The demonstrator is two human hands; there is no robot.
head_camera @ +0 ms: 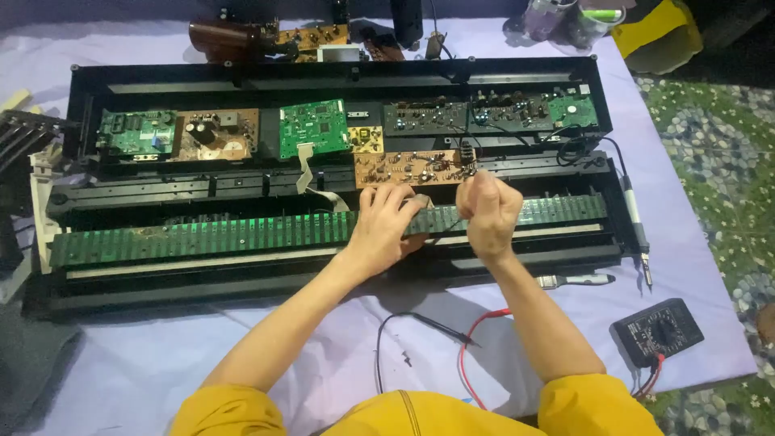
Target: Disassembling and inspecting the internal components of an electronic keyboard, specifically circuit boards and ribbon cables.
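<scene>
An opened black keyboard chassis [202, 282] lies on a lavender cloth, with a long green contact strip board [202, 234] running along it. My left hand [386, 224] rests on that strip near its middle, its fingertips pinching a small grey piece [421, 202]. Just to the right, my right hand [487, 211] is closed in a fist around a thin dark tool [442, 232] that slants down-left toward the strip. A brown circuit board [404, 167] sits right behind both hands.
Green boards [313, 127] and a brown board [216, 135] fill the chassis' back. A soldering iron [635, 226] and small brush [577, 280] lie at the right. A black multimeter [655, 331] with red and black leads [428, 324] sits in front. Patterned floor lies further right.
</scene>
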